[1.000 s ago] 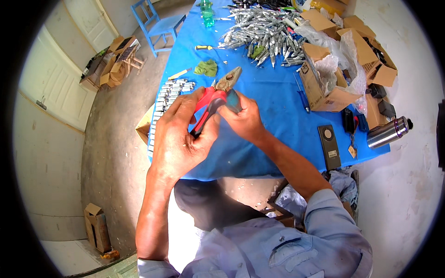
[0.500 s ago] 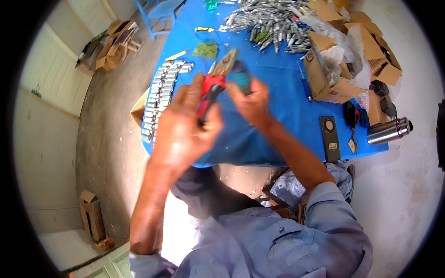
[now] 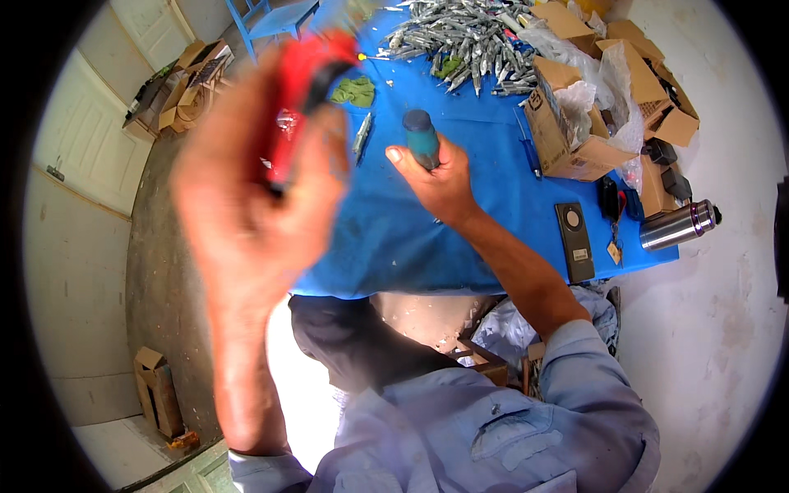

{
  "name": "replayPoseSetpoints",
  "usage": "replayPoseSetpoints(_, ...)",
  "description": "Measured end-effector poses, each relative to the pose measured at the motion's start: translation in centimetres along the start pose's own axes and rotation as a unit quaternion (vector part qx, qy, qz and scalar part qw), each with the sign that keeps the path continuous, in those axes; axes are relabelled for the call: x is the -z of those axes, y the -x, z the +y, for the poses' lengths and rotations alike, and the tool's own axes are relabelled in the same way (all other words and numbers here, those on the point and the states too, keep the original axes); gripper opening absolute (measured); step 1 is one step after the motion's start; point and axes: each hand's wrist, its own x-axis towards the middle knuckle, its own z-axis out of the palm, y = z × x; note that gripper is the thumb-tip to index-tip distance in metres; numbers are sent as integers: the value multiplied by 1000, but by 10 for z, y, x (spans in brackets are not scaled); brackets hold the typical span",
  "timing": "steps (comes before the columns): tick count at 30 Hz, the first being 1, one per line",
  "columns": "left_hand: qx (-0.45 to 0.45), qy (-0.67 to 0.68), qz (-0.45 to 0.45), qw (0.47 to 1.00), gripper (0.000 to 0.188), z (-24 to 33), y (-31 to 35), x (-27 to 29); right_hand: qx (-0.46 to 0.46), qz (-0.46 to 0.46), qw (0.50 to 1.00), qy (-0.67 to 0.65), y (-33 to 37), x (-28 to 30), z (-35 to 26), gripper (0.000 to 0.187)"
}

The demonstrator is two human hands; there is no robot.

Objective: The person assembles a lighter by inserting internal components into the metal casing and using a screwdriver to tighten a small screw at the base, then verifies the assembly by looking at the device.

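Note:
My left hand [image 3: 246, 189], smeared by motion, is raised over the table's left part. It is wrapped round pliers [image 3: 288, 115] with red and black handles; their jaws are too blurred to make out. My right hand [image 3: 444, 177] grips a teal-handled screwdriver [image 3: 421, 141] with a dark end pointing away from me; its shaft does not show. Between the hands, a slim grey metal piece [image 3: 362, 135] lies on the blue-covered table [image 3: 493, 222]. A crumpled green cloth [image 3: 353, 92] lies beyond it.
A heap of grey metal pieces [image 3: 464, 41] covers the far side. Cardboard boxes [image 3: 559, 135] with plastic wrap stand at the right. Near them lie a blue-handled screwdriver [image 3: 530, 152], a dark flat device [image 3: 574, 242] and a steel flask [image 3: 678, 226]. A blue chair [image 3: 275, 20] stands beyond the table.
My left hand has lifted the pliers up and to the left, away from my right hand. The grey metal piece now shows on the table between them. My right hand has hardly moved.

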Motion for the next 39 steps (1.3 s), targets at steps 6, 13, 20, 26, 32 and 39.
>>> replayPoseSetpoints(6, 73, -56, -181, 979, 52, -2, 27, -25, 5, 17, 1000, 4, 6, -4, 12, 19)
replayPoseSetpoints(13, 126, -2, 140, 982, 32, 40, -48, 70, -20, -8, 999, -44, 3, -6, -3, 18)
replayPoseSetpoints(20, 11, -108, -100, 989, 56, 1, 19, -7, -10, 65, 998, -7, 8, 15, 11, 16)
replayPoseSetpoints(26, 119, 67, 15, 991, 50, 24, -1, -3, -16, 45, 999, -20, 5, 18, -1, 17)
replayPoseSetpoints(32, 147, -22, -15, 989, 48, 17, 12, 1, -18, 33, 999, -14, 9, 9, 1, 16)
replayPoseSetpoints(39, 96, -38, -101, 990, 54, 26, -10, -8, -44, 52, 997, -42, 3, 18, 3, 18)
